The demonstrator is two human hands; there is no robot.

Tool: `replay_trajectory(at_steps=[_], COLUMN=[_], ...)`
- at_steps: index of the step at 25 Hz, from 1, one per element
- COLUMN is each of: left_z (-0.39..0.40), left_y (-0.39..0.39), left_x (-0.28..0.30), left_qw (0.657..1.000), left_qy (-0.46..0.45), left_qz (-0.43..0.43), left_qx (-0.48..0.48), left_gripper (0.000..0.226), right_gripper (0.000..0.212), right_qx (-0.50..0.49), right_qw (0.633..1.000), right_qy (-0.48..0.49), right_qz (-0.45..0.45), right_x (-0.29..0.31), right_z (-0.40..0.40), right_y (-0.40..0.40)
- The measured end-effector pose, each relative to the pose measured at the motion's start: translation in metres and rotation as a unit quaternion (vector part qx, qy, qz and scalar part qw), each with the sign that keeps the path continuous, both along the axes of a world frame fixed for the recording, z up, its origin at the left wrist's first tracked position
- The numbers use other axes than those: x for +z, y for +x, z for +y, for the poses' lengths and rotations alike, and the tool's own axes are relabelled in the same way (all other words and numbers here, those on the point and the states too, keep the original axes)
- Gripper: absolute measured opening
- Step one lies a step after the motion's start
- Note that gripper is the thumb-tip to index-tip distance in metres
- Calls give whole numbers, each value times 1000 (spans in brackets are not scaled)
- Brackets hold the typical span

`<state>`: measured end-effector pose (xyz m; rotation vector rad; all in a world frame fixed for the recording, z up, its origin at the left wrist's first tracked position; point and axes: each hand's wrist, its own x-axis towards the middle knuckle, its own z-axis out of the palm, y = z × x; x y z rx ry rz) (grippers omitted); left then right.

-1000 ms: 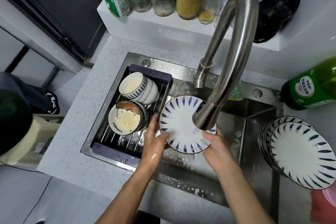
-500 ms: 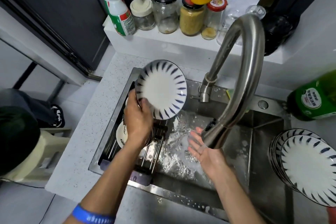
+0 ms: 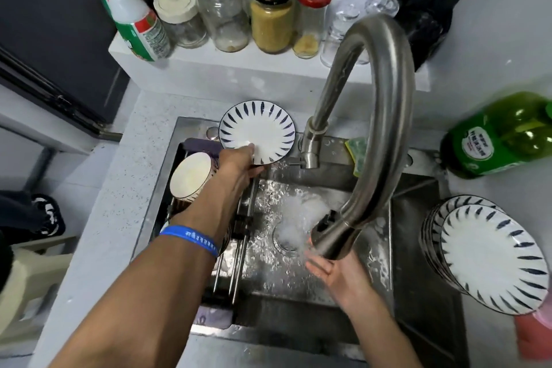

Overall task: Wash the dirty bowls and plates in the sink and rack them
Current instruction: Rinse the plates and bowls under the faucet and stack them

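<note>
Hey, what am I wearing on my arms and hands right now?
Both forearms are bare, with no sleeves or gloves in view. The left wrist carries a blue wristband printed with pale lettering. The right hand shows no band or ring and looks wet.

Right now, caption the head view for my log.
Left hand holds plate over rack; right hand open under tap.

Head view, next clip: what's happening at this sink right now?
A person is washing dishes. The left hand holds a blue-striped plate by its lower rim at the far end of the dish rack, where a bowl already lies on its side. The right hand is open, palm up, under the running faucet. A stack of matching plates waits to the right of the sink.
</note>
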<state>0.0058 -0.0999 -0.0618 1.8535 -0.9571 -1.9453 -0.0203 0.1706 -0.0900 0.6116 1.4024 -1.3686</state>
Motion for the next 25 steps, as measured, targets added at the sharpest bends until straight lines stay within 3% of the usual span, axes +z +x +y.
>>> replay_trajectory(at_steps=[4,6,8,11,13,20,25], left_z=[24,58,108,182,213,232,230], left_y=[11,25,38,48,48,47,53], left_x=[14,18,20,6,-6,-9,10], left_qw=[994,995,992,987,985,991,994], left_qy=[61,46,63,91,110,99,48], left_qz=[59,59,95,103,102,72,87], left_qx=[-62,-58,-51,-81,-84,-46,-40], left_gripper=[23,11,15,20,19,22,18], right_gripper=[25,24,29,48,48,22,37], right_qx=[-12,-34,-109,-246,-288,-219,-22], right_qw=[999,991,964,933,917,895,849], right_qy=[8,55,130,182,210,275,278], right_qz=[34,120,206,191,179,275,449], right_x=[23,34,45,53,48,42,83], right_z=[10,30,63,124,153,182,176], right_y=[-15,-28,-42,-56,-63,-94,-53])
